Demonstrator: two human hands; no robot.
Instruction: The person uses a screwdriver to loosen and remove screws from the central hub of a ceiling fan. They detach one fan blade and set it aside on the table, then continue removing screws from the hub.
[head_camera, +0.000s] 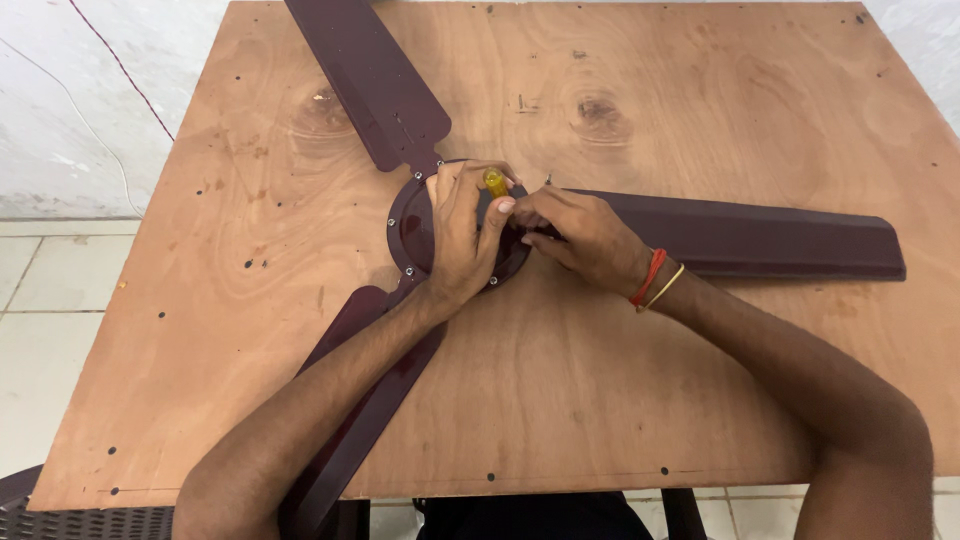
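Far left of both hands: white wall (60, 110) with a thin red wire (120, 65) and a pale cable running down it, tiled floor (45, 330) below. Bottom left corner, a dark woven chair seat (60, 515), partly cut off.

Plywood table top (620, 400) fills most of the view, with small dark holes and knots scattered over it.

Dark maroon ceiling fan lies flat on the table. Three blades: one blade (365, 75) runs up and left, away from the left hand; a second blade (360, 420) runs down and left under the left forearm and past the table edge; a third blade (760, 235) runs out to the right, beyond the right hand. Round hub plate (408, 228) sits under both hands, small silver screws along its rim.

Left hand (460, 235): curled over the hub, fingers closed narrow around a screwdriver with a yellow handle (495, 182); handle top pokes out above the fingertips, shaft hidden by the hand. Thumb tip touches the right hand's fingers.

Right hand (580, 232): just beside the left, resting on the hub's right edge where the third blade meets it. Fingers pinched together near the screwdriver; whether they grip something small, cannot tell. A small metal bit (548, 181) sticks up just above its knuckles. Red thread and a thin gold bangle (655, 282) sit on the right wrist.

Bottom centre, between the forearms, dark clothing (530, 518) of the person shows below the table edge.
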